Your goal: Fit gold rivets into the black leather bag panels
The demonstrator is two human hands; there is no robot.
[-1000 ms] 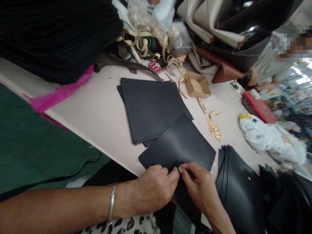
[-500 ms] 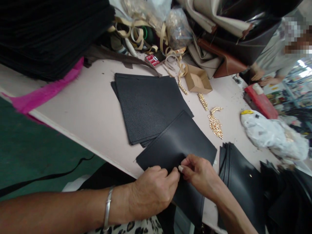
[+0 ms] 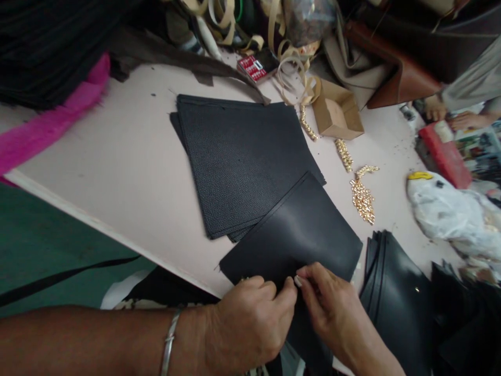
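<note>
A smooth black leather panel [image 3: 301,230] lies at the near edge of the pale table [image 3: 129,172]. My left hand [image 3: 250,324] is closed, thumb and fingers pinching the panel's near edge. My right hand [image 3: 332,308] pinches the same spot, fingertip to fingertip with the left. What sits between the fingertips is too small to make out. A stack of grained black leather panels [image 3: 238,156] lies just beyond, partly under the smooth one.
Gold chain pieces [image 3: 362,196] lie right of the panels, near a small cardboard box [image 3: 338,109]. Black pieces [image 3: 395,297] stand stacked at the near right, a white plastic bag [image 3: 446,214] beyond them. Pink fabric [image 3: 50,125] and dark stacks lie far left. Another person's hands [image 3: 450,115] are at the far right.
The view has tilted down and closer. My right hand has dropped back a little onto the panel's near edge; both hands keep pinching the same spot.
</note>
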